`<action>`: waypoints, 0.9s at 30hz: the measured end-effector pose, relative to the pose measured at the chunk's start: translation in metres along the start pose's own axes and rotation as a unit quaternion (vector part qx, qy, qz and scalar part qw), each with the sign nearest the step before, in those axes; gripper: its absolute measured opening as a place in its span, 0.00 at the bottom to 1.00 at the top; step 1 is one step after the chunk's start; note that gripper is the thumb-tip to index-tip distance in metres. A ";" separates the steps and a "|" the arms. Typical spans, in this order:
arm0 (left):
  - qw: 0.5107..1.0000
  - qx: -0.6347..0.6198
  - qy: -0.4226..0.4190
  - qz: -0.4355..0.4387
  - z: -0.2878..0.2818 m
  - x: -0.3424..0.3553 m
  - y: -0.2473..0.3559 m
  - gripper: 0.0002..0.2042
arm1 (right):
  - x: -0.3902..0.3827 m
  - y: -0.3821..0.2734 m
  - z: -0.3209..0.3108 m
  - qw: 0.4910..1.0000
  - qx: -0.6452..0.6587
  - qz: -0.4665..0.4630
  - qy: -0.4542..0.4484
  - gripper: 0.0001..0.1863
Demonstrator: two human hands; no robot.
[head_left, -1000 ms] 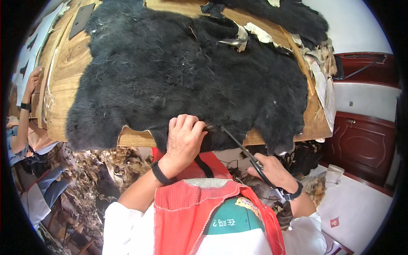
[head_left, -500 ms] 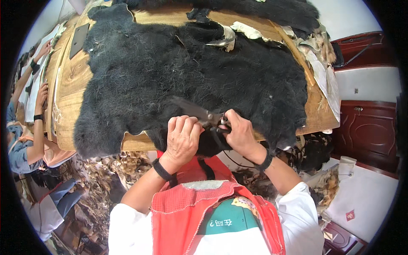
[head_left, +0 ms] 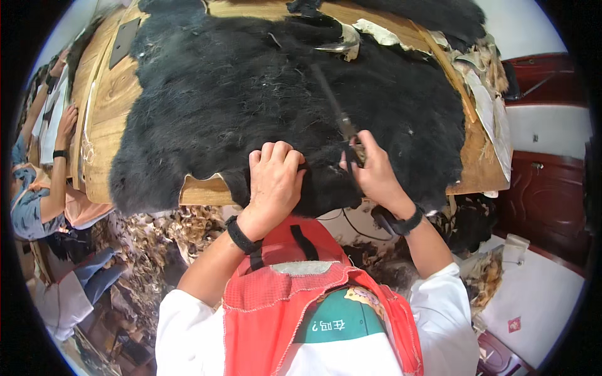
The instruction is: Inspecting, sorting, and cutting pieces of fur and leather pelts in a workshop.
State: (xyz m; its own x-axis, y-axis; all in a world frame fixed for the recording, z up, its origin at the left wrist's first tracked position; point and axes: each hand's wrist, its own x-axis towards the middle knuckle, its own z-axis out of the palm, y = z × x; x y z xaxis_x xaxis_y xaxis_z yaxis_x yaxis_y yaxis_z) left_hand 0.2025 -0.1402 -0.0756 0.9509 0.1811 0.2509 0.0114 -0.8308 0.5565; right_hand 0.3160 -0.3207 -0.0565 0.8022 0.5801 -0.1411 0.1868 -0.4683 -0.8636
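Note:
A large black fur pelt (head_left: 207, 113) lies spread over the wooden table, its lower edge hanging past the near side. My left hand (head_left: 274, 178) is closed on the pelt near that edge, fingers curled into the fur. My right hand (head_left: 379, 178) grips a pair of dark metal scissors (head_left: 344, 123) by the handles. Their long blades point away from me over the fur, blurred at the tip and seemingly together. Both hands are apart, with a stretch of fur between them.
At the table's far left lies a dark flat plate (head_left: 125, 42). Pale scraps (head_left: 384, 32) and a wooden strip (head_left: 444, 69) lie at the far right. Fur offcuts (head_left: 147, 263) cover the floor. A co-worker's arm (head_left: 56, 169) shows at the left.
The scissors have swung from pointing left to pointing away from me, and my right hand has moved right, away from the left. My left hand keeps hold of the fur.

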 end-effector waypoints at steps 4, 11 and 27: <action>1.000 -0.022 0.011 0.014 0.003 -0.003 0.000 0.11 | -0.012 -0.002 -0.020 0.996 -0.067 0.057 0.022 0.16; 0.995 -0.038 0.077 0.052 0.009 -0.011 -0.006 0.13 | -0.055 -0.040 -0.064 0.914 -0.378 -0.132 -0.062 0.26; 0.992 -0.020 0.075 0.098 0.006 -0.004 -0.004 0.10 | -0.003 -0.020 -0.099 0.835 -0.496 -0.193 -0.141 0.27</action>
State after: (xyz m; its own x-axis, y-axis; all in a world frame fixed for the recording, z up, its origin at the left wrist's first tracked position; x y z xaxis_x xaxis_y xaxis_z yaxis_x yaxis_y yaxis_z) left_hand 0.2007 -0.1410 -0.0837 0.8768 0.0975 0.4708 -0.1836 -0.8371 0.5153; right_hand 0.3655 -0.3789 0.0092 0.4347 0.8838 -0.1732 0.8903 -0.4507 -0.0651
